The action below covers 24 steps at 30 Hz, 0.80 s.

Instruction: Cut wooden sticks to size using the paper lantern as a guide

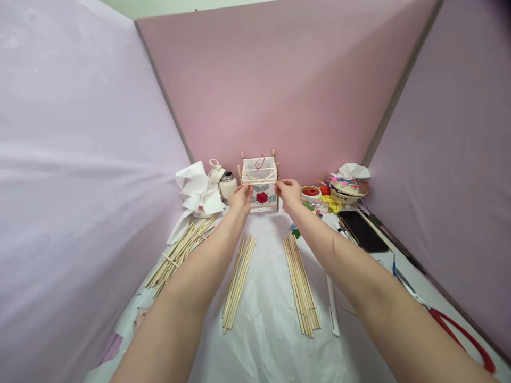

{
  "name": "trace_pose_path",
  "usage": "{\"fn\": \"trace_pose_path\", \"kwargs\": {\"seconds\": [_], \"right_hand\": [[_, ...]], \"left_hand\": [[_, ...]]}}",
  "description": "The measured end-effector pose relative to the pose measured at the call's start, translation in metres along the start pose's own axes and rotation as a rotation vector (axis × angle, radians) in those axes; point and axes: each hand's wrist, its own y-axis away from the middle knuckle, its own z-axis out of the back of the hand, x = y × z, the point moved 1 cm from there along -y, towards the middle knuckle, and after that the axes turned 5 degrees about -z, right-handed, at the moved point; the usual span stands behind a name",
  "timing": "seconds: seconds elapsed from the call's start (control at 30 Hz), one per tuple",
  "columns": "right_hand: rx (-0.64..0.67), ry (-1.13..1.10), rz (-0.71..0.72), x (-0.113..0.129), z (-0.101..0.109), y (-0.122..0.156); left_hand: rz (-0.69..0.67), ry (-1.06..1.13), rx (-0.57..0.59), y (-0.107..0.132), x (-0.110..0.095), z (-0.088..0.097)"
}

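A small box-shaped lantern stands at the far end of the table, near the pink back wall. It has a frame of thin wooden sticks, white sides and a red flower with green leaves on the front; a red string loop shows at its top. My left hand pinches the front left edge. At the front right edge, my right hand has its fingertips closed on the frame. Two groups of wooden sticks, one on the left and one on the right, lie between my forearms.
More sticks are heaped left, beside white tissues and an uncapped flask. On the right are a bowl, yellow cord, a black phone, red-handled scissors and a slim white tool.
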Motion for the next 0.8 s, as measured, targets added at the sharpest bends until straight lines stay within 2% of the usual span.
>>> {"fn": "trace_pose_path", "kwargs": {"seconds": [0.43, 0.8], "right_hand": [[-0.007, -0.056, -0.017, -0.002, -0.008, -0.007], [-0.012, -0.087, 0.001, -0.005, -0.009, -0.012]], "left_hand": [[-0.004, 0.021, -0.018, -0.004, -0.005, -0.007], [-0.068, -0.134, 0.02, -0.01, -0.003, -0.01]]}}
